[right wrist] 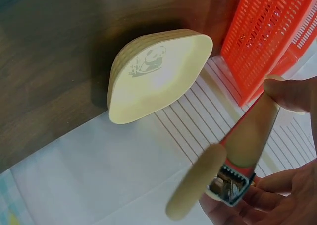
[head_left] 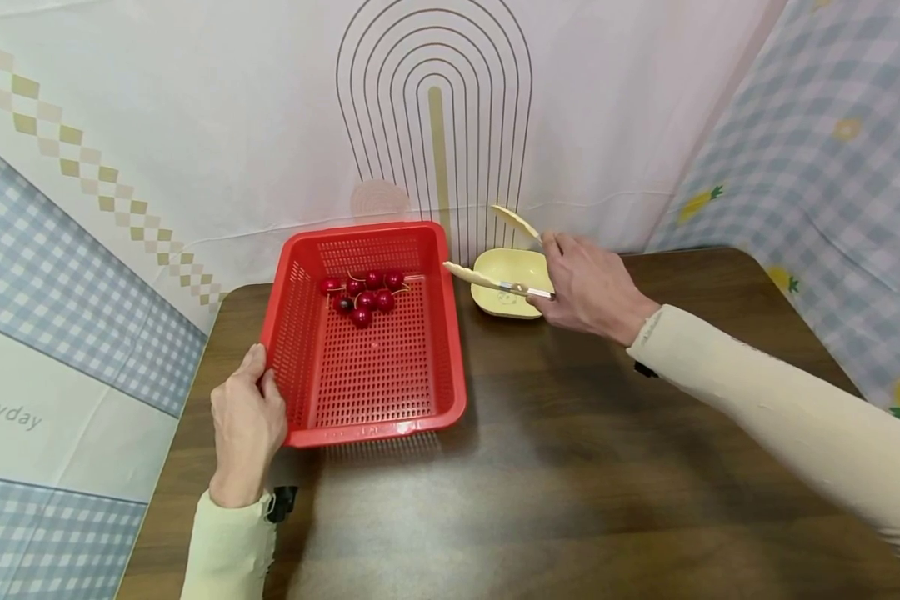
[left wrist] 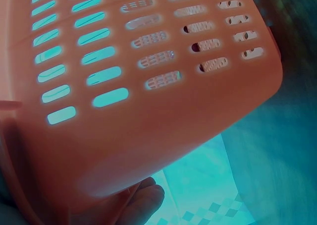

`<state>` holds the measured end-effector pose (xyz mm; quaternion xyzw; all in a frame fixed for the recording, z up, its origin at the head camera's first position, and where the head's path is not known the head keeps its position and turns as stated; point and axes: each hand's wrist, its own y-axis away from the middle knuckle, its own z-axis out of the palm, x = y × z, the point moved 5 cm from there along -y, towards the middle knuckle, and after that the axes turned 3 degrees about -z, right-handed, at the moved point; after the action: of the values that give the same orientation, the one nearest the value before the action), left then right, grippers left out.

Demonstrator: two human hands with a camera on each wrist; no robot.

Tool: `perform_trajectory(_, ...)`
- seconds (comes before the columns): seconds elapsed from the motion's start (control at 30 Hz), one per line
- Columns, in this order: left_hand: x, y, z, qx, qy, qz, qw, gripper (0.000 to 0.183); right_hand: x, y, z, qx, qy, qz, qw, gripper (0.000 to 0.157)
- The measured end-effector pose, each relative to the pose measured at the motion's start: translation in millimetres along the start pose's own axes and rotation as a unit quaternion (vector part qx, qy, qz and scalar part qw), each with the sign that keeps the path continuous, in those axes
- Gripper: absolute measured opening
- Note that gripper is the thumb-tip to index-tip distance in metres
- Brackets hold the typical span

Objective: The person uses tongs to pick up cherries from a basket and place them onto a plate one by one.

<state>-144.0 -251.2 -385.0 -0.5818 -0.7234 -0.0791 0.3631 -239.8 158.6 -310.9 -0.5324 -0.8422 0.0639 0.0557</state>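
My left hand grips the left rim of a red perforated plastic basket. In the left wrist view, fingertips show at the edge of its rim. Several dark red cherries, some with stems, lie together toward the far end of the basket. My right hand holds a pair of tongs with cream tips and metal parts. Their two arms are spread apart, with nothing between the tips. In the head view the tongs overlap a pale yellow bowl; a panda picture shows inside it in the right wrist view.
The bowl stands just right of the basket, near the far edge of the brown wooden table. A white cloth with line arches hangs behind the table. Checked cloth hangs on the left and right.
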Motion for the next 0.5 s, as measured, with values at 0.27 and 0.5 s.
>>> perform_trajectory(0.27, -0.1, 0.2, 0.7, -0.006, -0.003, -0.007, 1.0000, 0.042, -7.5, -3.8, 2.5, -0.006, -0.024, 0.004, 1.000, 0.068)
perform_trajectory(0.5, 1.1, 0.3, 0.6, -0.005, -0.006, -0.006, 1.0000, 0.042, -14.6, -6.6, 3.7, -0.004, -0.019, -0.003, 1.000, 0.073)
